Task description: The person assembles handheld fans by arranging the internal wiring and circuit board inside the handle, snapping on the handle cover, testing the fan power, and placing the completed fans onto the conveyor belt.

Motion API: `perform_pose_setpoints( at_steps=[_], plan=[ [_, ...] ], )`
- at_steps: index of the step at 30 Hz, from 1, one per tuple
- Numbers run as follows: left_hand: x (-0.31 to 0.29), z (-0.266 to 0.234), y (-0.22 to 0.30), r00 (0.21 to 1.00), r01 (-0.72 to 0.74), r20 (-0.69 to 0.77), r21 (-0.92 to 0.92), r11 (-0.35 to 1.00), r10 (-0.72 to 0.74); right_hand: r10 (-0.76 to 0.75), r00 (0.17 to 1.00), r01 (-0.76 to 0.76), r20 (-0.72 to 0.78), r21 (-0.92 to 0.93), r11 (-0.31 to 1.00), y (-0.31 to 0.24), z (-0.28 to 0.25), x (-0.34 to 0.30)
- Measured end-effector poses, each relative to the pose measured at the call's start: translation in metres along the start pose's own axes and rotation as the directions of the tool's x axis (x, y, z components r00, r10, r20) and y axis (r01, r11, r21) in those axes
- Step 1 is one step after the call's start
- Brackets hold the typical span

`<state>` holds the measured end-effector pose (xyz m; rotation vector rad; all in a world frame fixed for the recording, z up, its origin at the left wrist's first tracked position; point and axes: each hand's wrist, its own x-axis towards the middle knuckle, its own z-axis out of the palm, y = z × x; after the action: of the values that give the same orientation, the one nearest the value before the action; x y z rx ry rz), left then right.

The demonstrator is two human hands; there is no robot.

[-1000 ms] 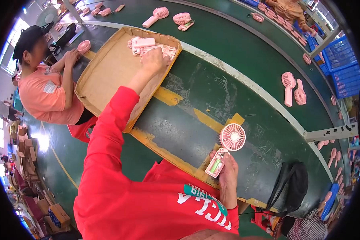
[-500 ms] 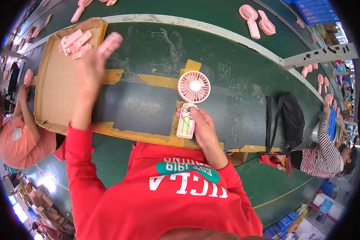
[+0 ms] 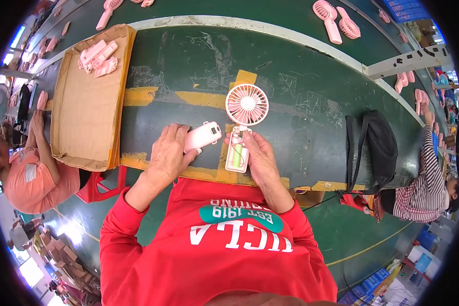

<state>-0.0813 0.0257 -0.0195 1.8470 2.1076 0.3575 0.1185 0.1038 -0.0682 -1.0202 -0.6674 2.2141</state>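
Wrapping around one end of a pink cover [image 3: 203, 136], the left hand [image 3: 171, 153] points the cover's other end toward the right hand [image 3: 260, 155], whose grip pinches the handle of a pink fan [image 3: 247, 104] between thumb and fingers. A green battery [image 3: 237, 155] shows inside that handle; whether the fan rests on the worktop [image 3: 301, 148] or is lifted cannot be told. The cover's tip sits just beside the right grip's fingers. Below both grips runs the worktop's taped near edge, with the wrists crossing it. Left of the left grip, a short strip of worktop leads to the wall of a cardboard tray [image 3: 84, 117]. Right of the right grip, a broad stretch reaches a black bag [image 3: 380, 148]. Beyond both grips, worktop extends past the fan to a white rail [image 3: 209, 21].
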Motion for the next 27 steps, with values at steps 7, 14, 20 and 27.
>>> perform_pose_setpoints(
  at_steps=[7, 14, 20, 27],
  plan=[
    [0.000, -0.002, 0.006, 0.999, -0.020, 0.032, 0.107, 0.994, 0.017, -0.005, 0.999, 0.005, 0.050, 0.002, 1.000, 0.001, -0.004, 0.001],
    [0.001, -0.005, 0.012, 0.993, 0.094, 0.065, 0.067, 0.993, -0.098, 0.013, 0.998, -0.017, 0.067, 0.065, 0.998, -0.003, -0.005, -0.005],
    [-0.007, -0.005, 0.047, 0.988, 0.157, 0.044, -0.289, 0.944, -0.151, 0.019, 0.982, -0.054, 0.186, 0.185, 0.981, -0.008, -0.009, -0.009],
    [-0.007, 0.005, 0.080, 0.997, 0.075, 0.033, -0.236, 0.969, -0.069, -0.005, 0.967, -0.060, 0.255, 0.245, 0.968, -0.010, -0.008, -0.012]
  ],
)
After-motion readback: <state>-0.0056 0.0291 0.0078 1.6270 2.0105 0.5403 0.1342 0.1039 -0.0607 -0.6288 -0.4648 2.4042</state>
